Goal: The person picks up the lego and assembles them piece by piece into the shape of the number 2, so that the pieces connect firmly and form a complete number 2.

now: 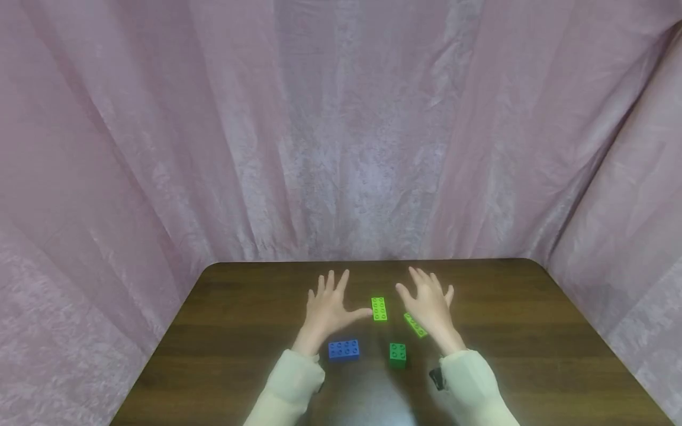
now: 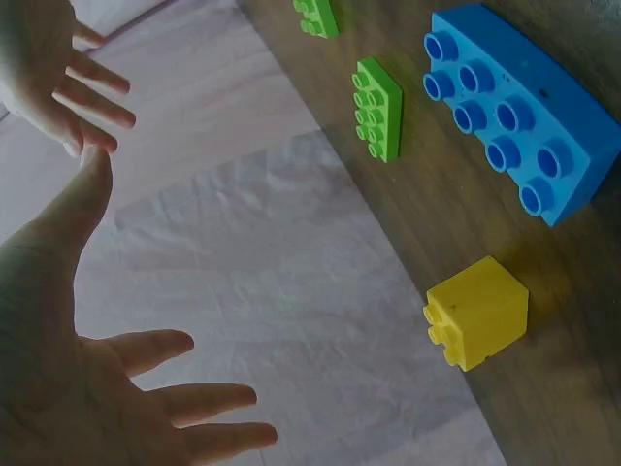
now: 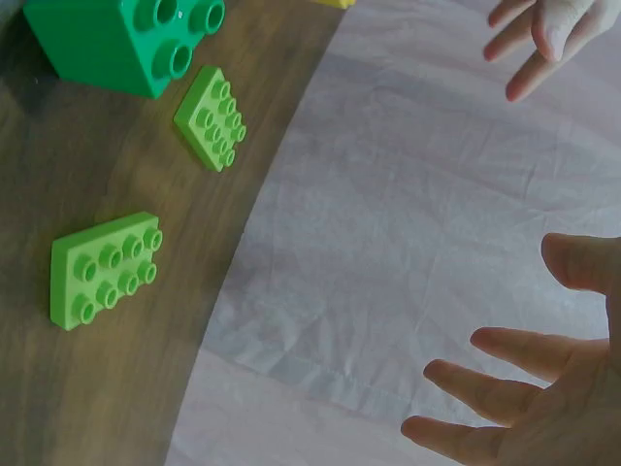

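Note:
Both hands hover above the table with fingers spread, holding nothing. My left hand (image 1: 326, 310) is above and behind the blue eight-stud brick (image 1: 343, 349), its thumb pointing toward a flat lime-green brick (image 1: 379, 309). The right hand (image 1: 431, 307) overlaps part of a second flat lime-green brick (image 1: 413, 325) in the head view. Nearer the front, between the two forearms, sits a dark green four-stud brick (image 1: 397, 354). In the left wrist view a small yellow brick (image 2: 482, 311) shows on the table; in the head view the left hand hides it.
The brown wooden table (image 1: 506, 331) has rounded far corners. Pink velvety curtains (image 1: 362, 148) hang behind it and along both sides. Pale green sleeves cover the forearms, with a dark object (image 1: 437, 378) at the right cuff.

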`<state>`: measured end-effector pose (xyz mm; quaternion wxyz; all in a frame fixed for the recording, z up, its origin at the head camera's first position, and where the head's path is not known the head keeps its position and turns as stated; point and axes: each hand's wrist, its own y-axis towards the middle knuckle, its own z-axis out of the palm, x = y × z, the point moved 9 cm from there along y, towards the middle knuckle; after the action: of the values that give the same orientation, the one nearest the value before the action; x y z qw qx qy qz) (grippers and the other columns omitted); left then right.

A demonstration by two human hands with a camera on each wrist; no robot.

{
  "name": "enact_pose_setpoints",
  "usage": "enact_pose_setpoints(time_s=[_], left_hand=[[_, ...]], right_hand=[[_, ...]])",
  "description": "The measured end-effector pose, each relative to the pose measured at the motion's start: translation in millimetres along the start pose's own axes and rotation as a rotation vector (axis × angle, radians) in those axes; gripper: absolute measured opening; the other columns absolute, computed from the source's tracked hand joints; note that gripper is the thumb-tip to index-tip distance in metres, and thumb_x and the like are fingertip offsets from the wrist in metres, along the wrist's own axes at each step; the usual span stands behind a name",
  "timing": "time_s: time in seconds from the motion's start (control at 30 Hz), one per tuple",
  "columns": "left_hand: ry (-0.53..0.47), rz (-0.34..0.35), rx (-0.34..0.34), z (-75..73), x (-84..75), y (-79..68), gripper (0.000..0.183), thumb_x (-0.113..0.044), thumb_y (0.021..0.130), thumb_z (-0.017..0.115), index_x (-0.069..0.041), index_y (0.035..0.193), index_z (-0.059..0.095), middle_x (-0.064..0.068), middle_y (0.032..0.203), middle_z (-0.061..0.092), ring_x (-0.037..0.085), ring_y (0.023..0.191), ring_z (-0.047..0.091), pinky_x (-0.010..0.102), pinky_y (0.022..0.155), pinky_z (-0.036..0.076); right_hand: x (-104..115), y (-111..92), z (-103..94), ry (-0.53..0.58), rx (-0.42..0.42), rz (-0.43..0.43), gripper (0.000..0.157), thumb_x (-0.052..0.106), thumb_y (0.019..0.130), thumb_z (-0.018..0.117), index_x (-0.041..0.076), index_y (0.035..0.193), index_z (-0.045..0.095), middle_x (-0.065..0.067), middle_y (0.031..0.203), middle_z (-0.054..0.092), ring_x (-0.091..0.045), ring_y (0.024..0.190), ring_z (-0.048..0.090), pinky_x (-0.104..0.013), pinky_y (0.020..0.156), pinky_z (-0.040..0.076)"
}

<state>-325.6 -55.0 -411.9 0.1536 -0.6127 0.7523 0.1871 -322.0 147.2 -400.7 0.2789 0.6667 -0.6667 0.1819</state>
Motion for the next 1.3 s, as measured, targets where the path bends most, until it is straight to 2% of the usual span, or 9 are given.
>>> enact_pose_setpoints(time_s=[0.17,0.3,0.43,0.67,0.83,0.93,1.1,1.3], left_hand=[[-0.02,0.012,-0.031,-3.3,2.6,-3.9,0.094,-0.064,0.077,0.069,-0.012,0.149,0.038,0.025,0.155,0.034,0.045,0.144,0.03,0.069,0.115,0.021],[-0.013,0.018,-0.067,-3.7,7.2,-7.1,0.084,-0.06,0.079,0.069,-0.009,0.142,0.048,0.023,0.147,0.046,0.043,0.137,0.043,0.066,0.112,0.032],[-0.031,0.008,-0.11,-6.1,13.3,-12.4,0.071,-0.052,0.082,0.071,-0.006,0.134,0.056,0.02,0.138,0.057,0.039,0.128,0.054,0.059,0.104,0.046],[-0.067,-0.008,-0.144,-7.4,26.0,-21.2,0.053,-0.037,0.085,0.073,-0.004,0.124,0.064,0.017,0.123,0.068,0.034,0.11,0.065,0.051,0.087,0.057],[-0.086,-0.025,-0.155,-11.2,39.1,-24.9,0.047,-0.029,0.084,0.075,-0.001,0.12,0.065,0.019,0.116,0.07,0.035,0.101,0.067,0.05,0.081,0.058],[-0.097,-0.033,-0.141,-10.5,46.8,-25.1,0.048,-0.027,0.084,0.075,0.0,0.122,0.064,0.02,0.121,0.068,0.038,0.109,0.065,0.054,0.088,0.056],[-0.108,-0.043,-0.105,-3.9,58.6,-26.2,0.05,-0.024,0.084,0.075,0.002,0.124,0.062,0.023,0.124,0.066,0.04,0.113,0.063,0.055,0.093,0.054],[-0.157,-0.053,-0.051,7.4,63.6,-30.0,0.048,-0.022,0.085,0.074,0.001,0.125,0.061,0.022,0.126,0.065,0.04,0.115,0.062,0.056,0.096,0.052]], right_hand=[[-1,-5,-4.9,0.066,-0.033,0.001,0.057,0.035,0.098,0.051,0.005,0.146,0.041,-0.021,0.153,0.038,-0.045,0.145,0.027,-0.072,0.116,0.003],[0,-10,-10.0,0.112,-0.077,-0.036,0.052,0.028,0.097,0.056,0.001,0.141,0.047,-0.023,0.147,0.046,-0.044,0.139,0.037,-0.065,0.118,0.018],[0,-17,-11.5,0.163,-0.079,-0.059,0.048,0.022,0.096,0.059,-0.002,0.137,0.051,-0.025,0.143,0.05,-0.044,0.135,0.042,-0.061,0.115,0.03],[-4,-25,-10.1,0.196,-0.056,-0.073,0.044,0.02,0.095,0.06,-0.001,0.133,0.055,-0.024,0.139,0.054,-0.044,0.132,0.047,-0.06,0.111,0.036],[-17,-26,-7.2,0.187,-0.038,-0.067,0.043,0.019,0.095,0.06,-0.001,0.133,0.056,-0.025,0.138,0.055,-0.044,0.131,0.047,-0.06,0.11,0.038],[-29,-26,-3.2,0.186,-0.003,-0.039,0.044,0.02,0.096,0.059,-0.001,0.135,0.054,-0.024,0.14,0.053,-0.044,0.133,0.045,-0.06,0.112,0.037],[-44,-28,2.8,0.183,0.047,0.003,0.044,0.02,0.097,0.057,-0.002,0.135,0.052,-0.026,0.141,0.052,-0.045,0.134,0.043,-0.06,0.112,0.036],[-57,-31,8.1,0.16,0.058,0.018,0.044,0.019,0.096,0.057,-0.004,0.134,0.053,-0.028,0.14,0.052,-0.047,0.132,0.044,-0.061,0.11,0.037]])
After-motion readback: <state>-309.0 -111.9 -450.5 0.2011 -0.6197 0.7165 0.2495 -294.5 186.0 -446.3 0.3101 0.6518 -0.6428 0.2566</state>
